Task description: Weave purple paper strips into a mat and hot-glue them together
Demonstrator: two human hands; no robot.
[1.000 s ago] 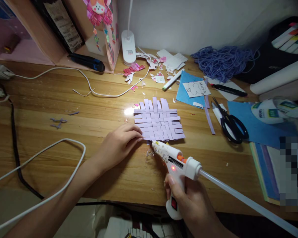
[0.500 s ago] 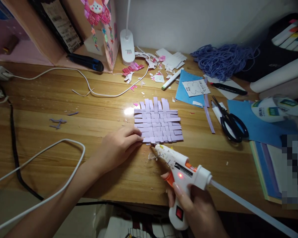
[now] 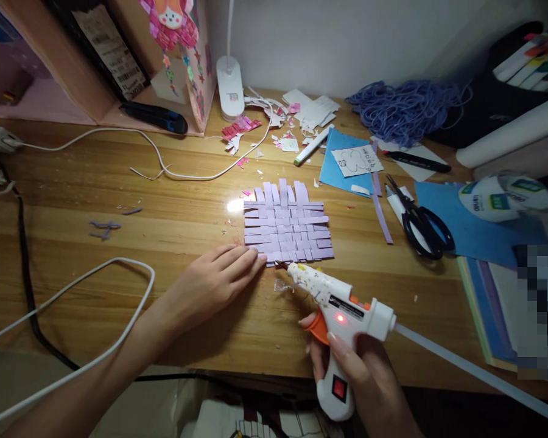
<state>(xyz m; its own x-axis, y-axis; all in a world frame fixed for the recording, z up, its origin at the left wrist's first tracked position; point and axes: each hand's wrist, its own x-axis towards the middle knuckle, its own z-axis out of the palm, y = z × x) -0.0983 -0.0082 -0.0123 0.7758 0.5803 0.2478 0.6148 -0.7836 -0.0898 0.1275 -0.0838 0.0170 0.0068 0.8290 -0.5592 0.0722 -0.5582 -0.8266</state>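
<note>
A woven mat of lilac paper strips [image 3: 288, 228] lies flat on the wooden table, loose strip ends sticking out along its top and sides. My left hand [image 3: 226, 274] rests on the table with its fingers stretched out, fingertips touching the mat's lower left corner. Wrapped round the handle of a white hot glue gun [image 3: 342, 298] is my right hand [image 3: 365, 371], with fingers at the orange trigger. The gun's red light glows, and a long glue stick [image 3: 466, 368] trails from its back. Its nozzle is at the mat's lower edge, close to my left fingertips. Thin glue strings hang below the nozzle.
Black scissors [image 3: 422, 225] lie to the right, near blue paper [image 3: 438, 201] and a tape roll [image 3: 506, 198]. Paper scraps [image 3: 313, 109], blue cord [image 3: 408, 109] and a marker [image 3: 314, 146] lie at the back. A white cable [image 3: 150, 280] loops at left beside my forearm.
My left fingers have straightened and lie flatter at the mat's corner. The glue gun has shifted slightly right and its body tilts a little differently, nozzle still by the lower edge.
</note>
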